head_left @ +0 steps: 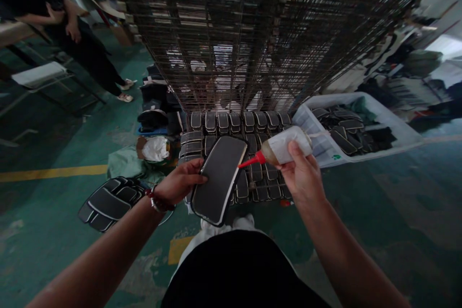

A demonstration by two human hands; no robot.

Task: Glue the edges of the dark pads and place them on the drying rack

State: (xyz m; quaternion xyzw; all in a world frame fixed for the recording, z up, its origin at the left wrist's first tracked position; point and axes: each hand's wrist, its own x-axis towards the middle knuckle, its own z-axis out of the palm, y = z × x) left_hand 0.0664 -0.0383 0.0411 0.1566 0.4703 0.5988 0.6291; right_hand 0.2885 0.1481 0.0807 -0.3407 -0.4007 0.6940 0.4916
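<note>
My left hand (186, 180) pinches the left edge of a dark, curved panel (221, 178), thumb on its face. A pale line runs along the panel's rim. In my right hand (301, 171) is a squeeze bottle (287, 145) with a whitish wrap and a red nozzle (251, 160). The bottle lies tilted to the left, its nozzle tip at the panel's upper right edge. Below the panel, rows of similar smaller dark pieces (242, 187) lie on a rack; the panel hides some of them.
A tall wire rack (224, 33) rises ahead. To the right, a white bin (390, 142) holds dark pieces. At left lie a stack of pale-edged panels (111, 202), an open bag (156, 148) and dark bundles (155, 101). Another person (75, 29) stands at upper left.
</note>
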